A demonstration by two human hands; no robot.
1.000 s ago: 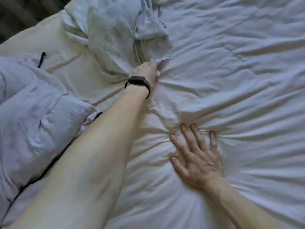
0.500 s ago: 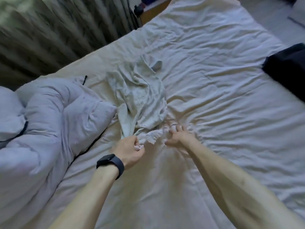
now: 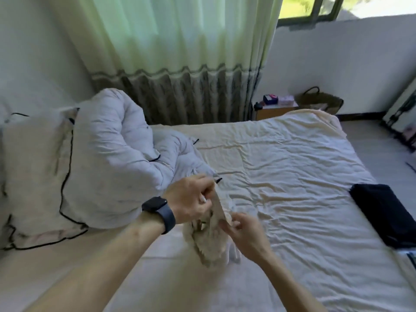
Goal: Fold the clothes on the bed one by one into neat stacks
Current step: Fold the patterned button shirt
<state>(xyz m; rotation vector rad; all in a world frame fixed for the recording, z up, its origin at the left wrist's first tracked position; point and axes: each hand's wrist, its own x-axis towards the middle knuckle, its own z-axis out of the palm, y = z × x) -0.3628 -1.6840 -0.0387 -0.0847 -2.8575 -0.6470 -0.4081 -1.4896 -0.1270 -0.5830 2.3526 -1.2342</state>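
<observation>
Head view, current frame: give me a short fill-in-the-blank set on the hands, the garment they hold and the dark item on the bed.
1. The pale garment is gripped by the left hand alone, the right hand alone, or both: ____.
2. The black watch sits on the ____ wrist.
3. The dark folded item lies on the bed to the ____ of both hands.

Missing words: both; left; right.
</observation>
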